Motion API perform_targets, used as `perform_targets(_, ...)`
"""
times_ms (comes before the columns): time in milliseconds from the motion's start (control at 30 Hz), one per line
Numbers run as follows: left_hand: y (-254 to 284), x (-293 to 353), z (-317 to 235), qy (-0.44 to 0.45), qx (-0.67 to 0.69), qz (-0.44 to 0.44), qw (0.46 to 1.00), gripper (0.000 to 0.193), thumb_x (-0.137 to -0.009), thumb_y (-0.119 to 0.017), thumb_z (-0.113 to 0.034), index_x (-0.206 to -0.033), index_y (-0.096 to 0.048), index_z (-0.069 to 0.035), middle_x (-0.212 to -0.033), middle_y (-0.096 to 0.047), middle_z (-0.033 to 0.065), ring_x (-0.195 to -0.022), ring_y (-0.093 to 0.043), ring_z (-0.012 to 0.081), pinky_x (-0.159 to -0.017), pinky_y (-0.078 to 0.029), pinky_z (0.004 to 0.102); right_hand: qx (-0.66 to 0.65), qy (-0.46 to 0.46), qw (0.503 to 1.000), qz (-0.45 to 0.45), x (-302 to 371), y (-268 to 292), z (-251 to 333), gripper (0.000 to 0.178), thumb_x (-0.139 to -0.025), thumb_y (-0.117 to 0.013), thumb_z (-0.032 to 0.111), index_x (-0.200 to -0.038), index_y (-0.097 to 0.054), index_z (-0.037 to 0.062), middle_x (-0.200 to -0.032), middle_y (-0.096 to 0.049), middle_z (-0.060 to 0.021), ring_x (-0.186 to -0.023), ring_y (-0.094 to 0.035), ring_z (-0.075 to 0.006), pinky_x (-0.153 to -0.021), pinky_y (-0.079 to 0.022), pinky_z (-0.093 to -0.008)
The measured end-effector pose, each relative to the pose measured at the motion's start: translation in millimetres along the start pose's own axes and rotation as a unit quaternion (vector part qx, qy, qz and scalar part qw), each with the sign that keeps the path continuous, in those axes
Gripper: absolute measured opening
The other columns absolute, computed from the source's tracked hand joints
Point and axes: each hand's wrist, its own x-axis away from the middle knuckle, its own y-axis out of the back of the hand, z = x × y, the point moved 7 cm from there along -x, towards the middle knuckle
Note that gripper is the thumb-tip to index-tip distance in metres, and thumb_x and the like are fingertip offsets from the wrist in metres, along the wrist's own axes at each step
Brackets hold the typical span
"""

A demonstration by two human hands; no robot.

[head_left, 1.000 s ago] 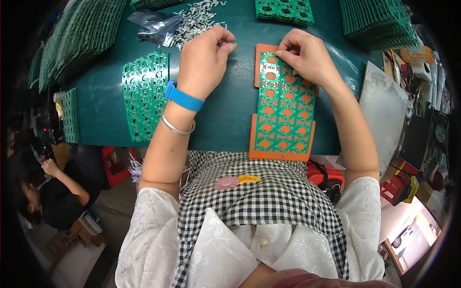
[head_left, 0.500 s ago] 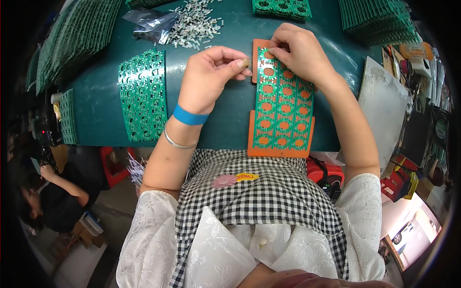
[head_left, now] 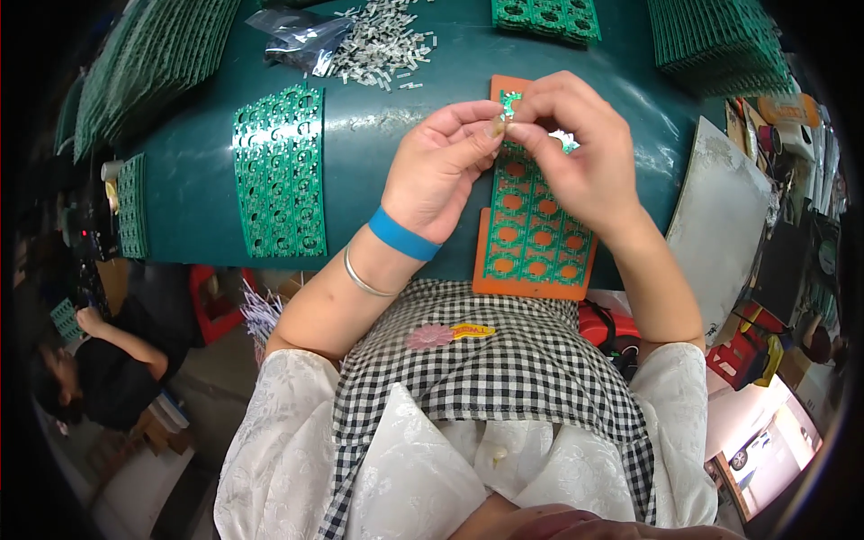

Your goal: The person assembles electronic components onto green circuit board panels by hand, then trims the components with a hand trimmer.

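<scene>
My left hand (head_left: 436,175) and my right hand (head_left: 580,148) meet fingertip to fingertip above the far end of a green circuit board panel (head_left: 524,225). Both are closed in a pinch. Whatever is between the fingertips is too small to make out. Rows of round openings run through the panel, which lies on an orange backing plate (head_left: 531,291). My right hand covers part of the panel's far end. Beyond my left hand lies a heap of small whitish parts (head_left: 382,49) beside a crumpled clear plastic bag (head_left: 301,38).
Another green panel (head_left: 281,171) rests on the dark green table at left. Stacked panels stand at far left (head_left: 162,63), far right (head_left: 715,45) and far middle (head_left: 547,20). A grey board (head_left: 724,198) borders the right edge. At lower left sits another person (head_left: 121,360).
My left hand has moved right to meet my right hand. My right hand has lifted off the panel's far end and come nearer to me. The view has shifted slightly.
</scene>
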Motion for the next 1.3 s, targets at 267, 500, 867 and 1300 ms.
perform_targets(267, 14, -17, -90, -0.330, -0.831, -0.156, 0.420, 0.013, -0.077, -0.072, -0.023, -0.082, -0.069, -0.012, -0.083, -0.064, 0.0032, -0.086, -0.058, 0.0261, -0.070, -0.045, 0.0404, 0.107, -0.166, 0.973, 0.117, 1, 6, -55, 0.012, -0.079, -0.069, 0.009, -0.083, -0.063, -0.0013, -0.078, -0.060, -0.0080, -0.069, -0.062, -0.0192, -0.065, -0.050, -0.0303)
perform_targets(500, 18, -25, -80, -0.259, -0.839, -0.116, 0.465, 0.014, -0.077, -0.072, -0.020, -0.079, -0.065, -0.008, -0.082, -0.064, 0.0041, -0.085, -0.059, 0.0278, -0.071, -0.045, 0.0412, 0.101, -0.158, 0.976, 0.112, 5, 3, -61, 0.011, -0.078, -0.069, 0.008, -0.081, -0.064, -0.0003, -0.080, -0.060, -0.0083, -0.071, -0.063, -0.0223, -0.066, -0.050, -0.0327)
perform_targets(867, -7, -5, -60, -0.279, -0.677, -0.031, 0.681, 0.007, -0.085, -0.065, -0.004, -0.092, -0.066, -0.002, -0.078, -0.066, 0.0082, -0.066, -0.060, 0.0125, -0.061, -0.048, 0.0248, 0.119, -0.113, 0.979, 0.117, 7, -2, -57, 0.008, -0.079, -0.068, 0.003, -0.082, -0.061, -0.0001, -0.081, -0.059, -0.0047, -0.068, -0.058, -0.0148, -0.062, -0.047, -0.0269)
perform_targets(1300, 16, -10, -12, 0.077, -0.049, 0.038, 0.995, 0.009, -0.095, -0.056, -0.011, -0.095, -0.058, -0.002, -0.093, -0.063, 0.0085, -0.081, -0.058, 0.0150, -0.072, -0.048, 0.0238, 0.160, -0.037, 0.984, 0.073, 8, -5, -45, 0.008, -0.076, -0.067, 0.007, -0.077, -0.060, 0.0027, -0.082, -0.059, -0.0080, -0.073, -0.062, -0.0275, -0.063, -0.049, -0.0362)
